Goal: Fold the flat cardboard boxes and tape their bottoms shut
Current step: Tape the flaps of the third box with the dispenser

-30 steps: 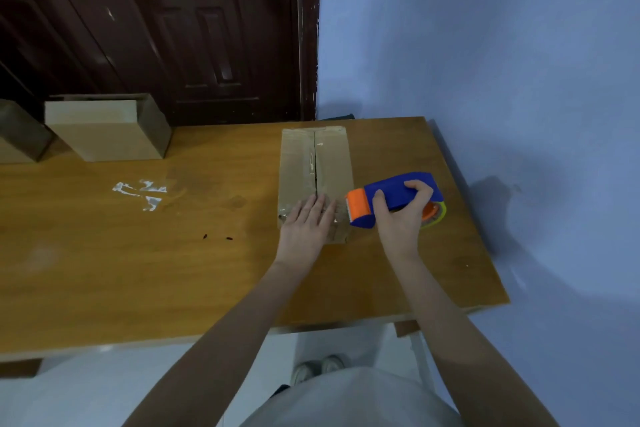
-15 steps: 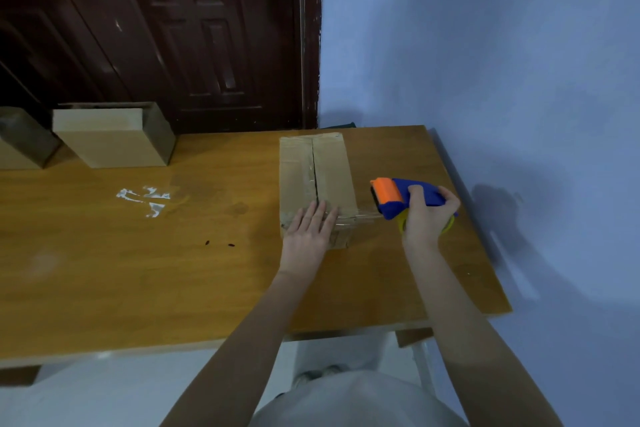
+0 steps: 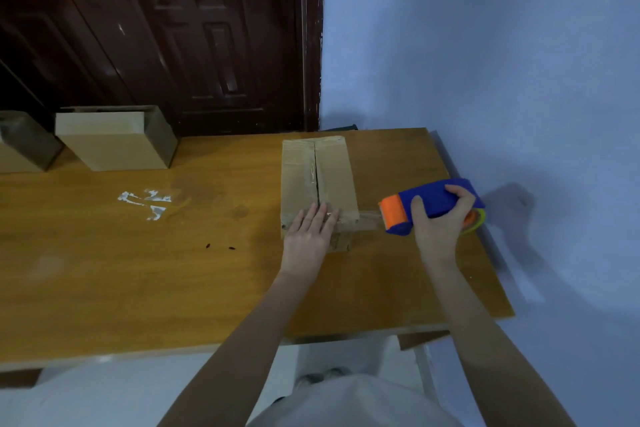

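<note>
Cardboard box (image 3: 318, 180) edge under flat left hand (image 3: 309, 236); right hand (image 3: 437, 224) grips tape dispenser (image 3: 429, 206) beside it.

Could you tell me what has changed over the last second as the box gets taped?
The right hand drew the tape dispenser rightward off the cardboard box, and a strip of tape now spans the gap. The left hand still presses flat on the box's near end; the box has not moved.

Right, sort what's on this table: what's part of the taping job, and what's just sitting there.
In the job:
- cardboard box under the left hand
- tape dispenser gripped by the right hand
- tape strip between box and dispenser

Lying about:
- two folded boxes at far left
- white scraps on the table
</note>
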A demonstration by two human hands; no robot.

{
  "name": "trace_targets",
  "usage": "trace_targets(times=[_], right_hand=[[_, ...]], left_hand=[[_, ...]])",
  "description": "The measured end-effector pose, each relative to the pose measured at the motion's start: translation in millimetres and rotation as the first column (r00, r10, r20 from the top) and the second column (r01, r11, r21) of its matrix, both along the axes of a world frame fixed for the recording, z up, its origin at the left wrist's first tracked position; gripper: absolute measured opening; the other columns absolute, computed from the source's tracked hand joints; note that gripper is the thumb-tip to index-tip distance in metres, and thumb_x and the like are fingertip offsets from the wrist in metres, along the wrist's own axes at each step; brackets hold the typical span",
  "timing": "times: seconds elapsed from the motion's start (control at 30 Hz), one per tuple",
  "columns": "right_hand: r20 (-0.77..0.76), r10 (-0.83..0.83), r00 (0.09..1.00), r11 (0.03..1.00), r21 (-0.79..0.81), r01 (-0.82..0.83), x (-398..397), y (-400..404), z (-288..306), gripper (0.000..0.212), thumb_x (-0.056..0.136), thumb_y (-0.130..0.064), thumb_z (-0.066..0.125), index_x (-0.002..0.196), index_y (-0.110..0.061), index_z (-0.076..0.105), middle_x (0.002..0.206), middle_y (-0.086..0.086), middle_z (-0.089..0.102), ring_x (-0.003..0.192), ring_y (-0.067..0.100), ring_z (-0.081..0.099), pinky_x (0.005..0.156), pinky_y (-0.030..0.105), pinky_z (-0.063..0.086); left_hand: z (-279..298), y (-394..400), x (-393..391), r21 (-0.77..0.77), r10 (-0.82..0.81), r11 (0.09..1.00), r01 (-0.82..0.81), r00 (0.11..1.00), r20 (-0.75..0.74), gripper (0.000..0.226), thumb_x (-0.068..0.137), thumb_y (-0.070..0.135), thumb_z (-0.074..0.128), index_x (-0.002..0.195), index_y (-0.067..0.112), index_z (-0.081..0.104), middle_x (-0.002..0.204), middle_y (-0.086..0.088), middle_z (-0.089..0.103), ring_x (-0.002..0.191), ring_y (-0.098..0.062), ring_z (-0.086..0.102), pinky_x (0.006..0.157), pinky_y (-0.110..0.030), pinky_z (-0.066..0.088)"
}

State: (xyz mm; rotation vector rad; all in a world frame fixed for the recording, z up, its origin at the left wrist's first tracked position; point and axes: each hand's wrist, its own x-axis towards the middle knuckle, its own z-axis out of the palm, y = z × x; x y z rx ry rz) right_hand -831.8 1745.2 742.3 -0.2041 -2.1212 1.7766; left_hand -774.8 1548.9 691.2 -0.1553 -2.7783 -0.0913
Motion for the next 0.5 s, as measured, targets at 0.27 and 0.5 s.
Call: trace_targets(times=[0.27,0.5], right_hand=[[0.063,0.133,0.989,0.968,0.208,-0.143,-4,-17,-11,0.047,0.087,-0.007,0.065,0.125,-0.008,0.037,0.108,0.001,0.048,0.085,0.007,0.055,0.062,0.013,0.049],[0.060,0.175,0.983,0.945,0.270,-0.184,-8,-30,-23,0.046,0.087,-0.007,0.064,0.124,-0.007,0.038,0.092,-0.011,0.048,0.077,0.006,0.056,0.064,0.021,0.051]], left_hand=[[-6,2,0,0.022,0.011,1.000,-0.010,1.000,-0.022,0.073,0.059,-0.002,0.083,0.127,0.012,0.060,0.127,-0.014,0.061,0.118,-0.027,0.057,0.099,-0.042,0.045],[-6,2,-3,0.071,0.021,0.997,-0.022,1.000,0.009,0.063,0.068,0.007,0.082,0.126,0.016,0.060,0.126,-0.011,0.061,0.118,-0.025,0.058,0.100,-0.040,0.043]])
